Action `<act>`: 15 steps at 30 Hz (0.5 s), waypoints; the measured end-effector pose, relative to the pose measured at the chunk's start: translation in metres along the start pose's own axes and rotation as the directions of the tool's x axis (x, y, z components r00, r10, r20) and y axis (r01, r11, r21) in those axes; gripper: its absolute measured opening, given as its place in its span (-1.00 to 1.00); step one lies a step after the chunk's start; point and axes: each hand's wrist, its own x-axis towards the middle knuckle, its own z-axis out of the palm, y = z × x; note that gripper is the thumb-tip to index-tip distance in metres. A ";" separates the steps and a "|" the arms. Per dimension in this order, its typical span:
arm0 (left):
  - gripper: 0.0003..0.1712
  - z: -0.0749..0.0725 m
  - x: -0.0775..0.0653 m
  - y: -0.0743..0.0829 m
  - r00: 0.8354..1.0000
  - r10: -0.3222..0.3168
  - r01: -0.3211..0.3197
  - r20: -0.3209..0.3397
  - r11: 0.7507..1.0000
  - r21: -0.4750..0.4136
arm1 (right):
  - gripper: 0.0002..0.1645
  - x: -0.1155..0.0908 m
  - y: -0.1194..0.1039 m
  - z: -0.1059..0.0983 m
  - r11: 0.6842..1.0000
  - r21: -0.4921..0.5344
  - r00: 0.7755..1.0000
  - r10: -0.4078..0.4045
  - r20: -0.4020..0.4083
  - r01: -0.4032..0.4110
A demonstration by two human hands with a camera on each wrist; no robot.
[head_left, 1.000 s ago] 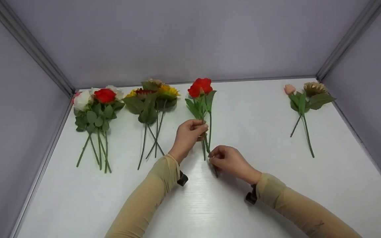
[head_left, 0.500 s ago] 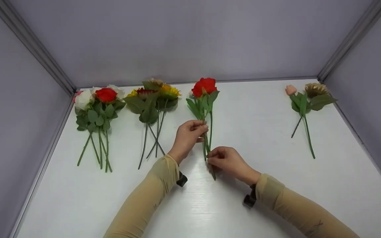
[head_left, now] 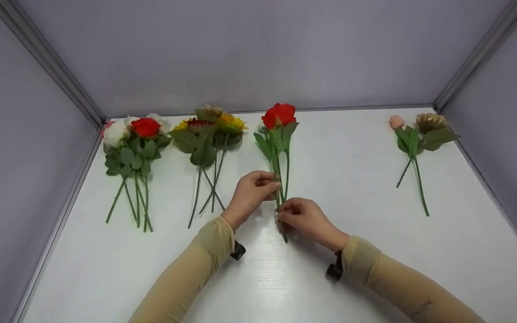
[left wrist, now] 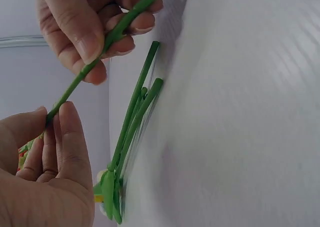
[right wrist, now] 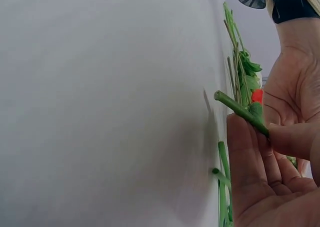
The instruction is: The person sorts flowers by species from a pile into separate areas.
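A red flower (head_left: pixel 279 115) on a long green stem is held between both hands near the middle of the table. My left hand (head_left: pixel 250 194) pinches its stem partway down between thumb and fingers. Just below, my right hand (head_left: pixel 308 220) pinches the stem near its lower end. In the left wrist view the stem (left wrist: pixel 73 86) runs raised from one hand to the other. Several other green stems (left wrist: pixel 137 104) lie beneath it on the table. The right wrist view shows the cut stem end (right wrist: pixel 234 105) sticking out past my right fingers.
At the back left lies a bunch of white and red roses (head_left: pixel 145 128), with a bunch of sunflowers (head_left: pixel 230 123) to its right. A pink tulip (head_left: pixel 396 122) and a beige flower (head_left: pixel 431 121) lie at the far right. Grey walls (head_left: pixel 258 54) bound the white table (head_left: pixel 352 179).
My left hand has shifted down the stem, towards my right hand. The red flower's head has swung slightly right, and the stem's lower end has moved left with my right hand.
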 end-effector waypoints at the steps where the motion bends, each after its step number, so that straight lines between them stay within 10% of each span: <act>1: -0.65 -0.006 -0.002 0.002 1.000 0.011 -0.011 -0.010 1.000 0.009 | -0.73 0.003 0.002 0.002 1.000 -0.010 1.000 -0.024 0.011 0.024; 7: -0.66 -0.073 -0.019 0.024 0.991 0.030 -0.012 -0.127 0.991 0.136 | -0.50 0.011 -0.013 0.018 0.927 -0.281 0.969 -0.230 0.093 0.247; 15: -0.50 -0.203 -0.046 0.045 0.933 0.031 0.115 -0.359 0.919 0.378 | -0.25 0.032 -0.045 0.055 0.561 -0.661 0.860 -0.413 0.300 0.499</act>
